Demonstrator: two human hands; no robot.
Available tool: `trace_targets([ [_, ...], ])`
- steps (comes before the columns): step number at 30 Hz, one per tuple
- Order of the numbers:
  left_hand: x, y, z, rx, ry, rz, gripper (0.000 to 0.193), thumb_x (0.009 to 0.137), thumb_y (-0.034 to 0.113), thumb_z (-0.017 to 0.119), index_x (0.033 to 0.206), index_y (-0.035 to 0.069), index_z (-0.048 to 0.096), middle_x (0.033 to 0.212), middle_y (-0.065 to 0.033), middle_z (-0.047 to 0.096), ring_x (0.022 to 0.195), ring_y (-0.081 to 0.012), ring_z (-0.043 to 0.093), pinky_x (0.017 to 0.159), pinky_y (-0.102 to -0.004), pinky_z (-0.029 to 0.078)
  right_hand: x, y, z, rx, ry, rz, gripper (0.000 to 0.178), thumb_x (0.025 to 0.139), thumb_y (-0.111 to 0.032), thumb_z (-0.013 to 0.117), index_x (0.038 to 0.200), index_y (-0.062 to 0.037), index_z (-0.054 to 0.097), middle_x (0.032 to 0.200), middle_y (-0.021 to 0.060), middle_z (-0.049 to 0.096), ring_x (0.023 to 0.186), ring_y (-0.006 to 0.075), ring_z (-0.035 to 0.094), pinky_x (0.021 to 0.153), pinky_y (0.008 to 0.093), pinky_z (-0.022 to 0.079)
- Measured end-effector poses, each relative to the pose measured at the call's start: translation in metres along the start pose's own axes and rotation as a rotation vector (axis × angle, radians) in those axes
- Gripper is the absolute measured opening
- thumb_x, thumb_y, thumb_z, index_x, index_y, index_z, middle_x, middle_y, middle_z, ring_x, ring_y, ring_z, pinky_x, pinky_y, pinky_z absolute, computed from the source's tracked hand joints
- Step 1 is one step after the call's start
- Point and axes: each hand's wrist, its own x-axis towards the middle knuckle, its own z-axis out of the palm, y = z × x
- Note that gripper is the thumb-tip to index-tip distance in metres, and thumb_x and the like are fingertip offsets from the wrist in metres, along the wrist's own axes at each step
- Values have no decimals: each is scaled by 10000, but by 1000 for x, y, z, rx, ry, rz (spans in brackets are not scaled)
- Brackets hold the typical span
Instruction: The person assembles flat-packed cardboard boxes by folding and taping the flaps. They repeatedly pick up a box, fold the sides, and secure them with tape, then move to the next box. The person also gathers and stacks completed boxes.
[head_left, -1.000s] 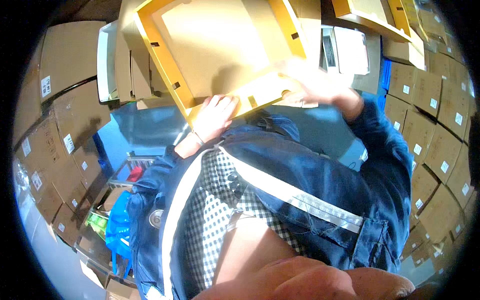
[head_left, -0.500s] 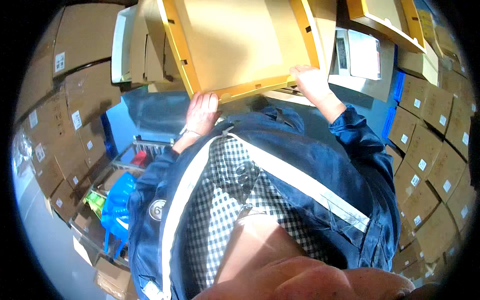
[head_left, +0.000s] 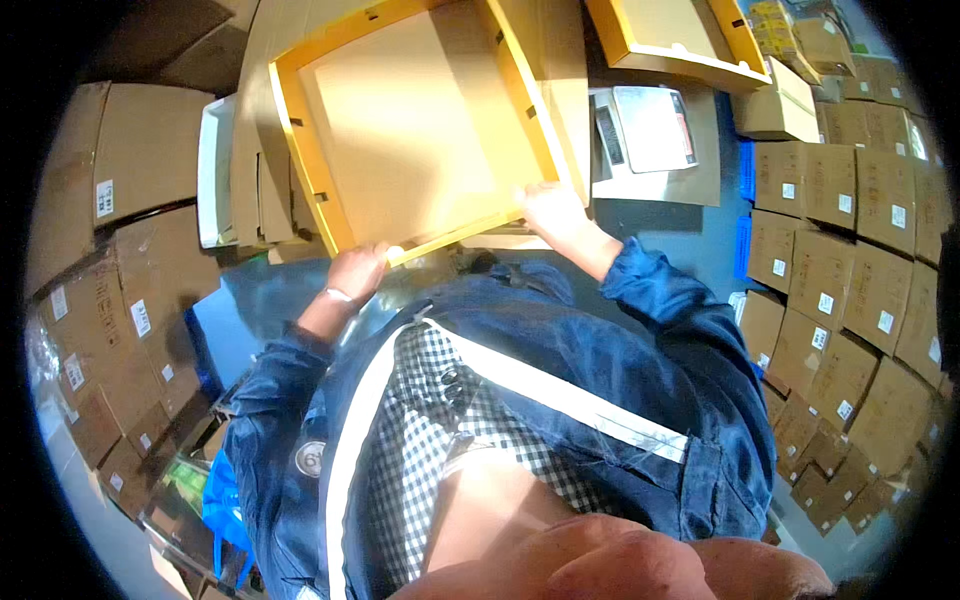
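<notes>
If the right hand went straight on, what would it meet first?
Likely the rectangular, yellow-walled cardboard tray; the right hand seems to touch its near right corner, though depth is unclear.

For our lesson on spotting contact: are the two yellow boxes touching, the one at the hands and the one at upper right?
Apart. The head view shows a strip of brown cardboard between the nearer yellow box and the upper-right yellow box.

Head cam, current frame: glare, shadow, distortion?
Head view: bright patch and darker shadow band inside the yellow tray; right hand brightly lit, left hand dimmer. Head view again: fisheye skews the cartons near the rim, corners black.
</notes>
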Motion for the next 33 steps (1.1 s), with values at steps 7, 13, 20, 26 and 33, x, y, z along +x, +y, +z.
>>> trace_targets([
  [7,-25,-7,-23,-33,222,-53,222,807,211,662,927,40,587,819,-168,655,862,-351,627,953,-485,415,24,1,-34,-22,-226,-106,170,758,-191,682,878,-79,637,736,116,684,722,297,692,630,416,553],
  [13,-11,-30,-2,50,503,161,317,715,302,754,820,56,585,693,-111,610,715,-279,594,820,-398,443,36,4,-8,-47,-105,-95,219,721,-183,729,865,-66,612,750,108,678,738,293,683,633,406,540],
  [20,-9,-6,-7,-52,488,142,358,762,333,751,719,29,566,686,-182,554,723,-386,542,686,-481,430,1,3,-65,537,464,196,790,727,-404,786,1349,-46,457,1355,196,462,1286,361,406,1053,433,365],
  [26,-13,-21,15,-103,799,162,411,874,218,602,1208,-11,533,1253,-230,533,1207,-398,474,1043,-505,339,11,48,22,949,307,746,570,778,-393,692,1211,-38,584,1070,213,633,1045,329,600,908,388,461],
  [33,-24,-110,35,-1387,370,-750,465,881,210,659,1236,-46,502,1215,-173,574,1062,-265,561,915,-377,443,-6,20,20,1023,469,701,460,805,-348,619,1170,-67,618,984,186,667,884,321,640,768,405,493],
])
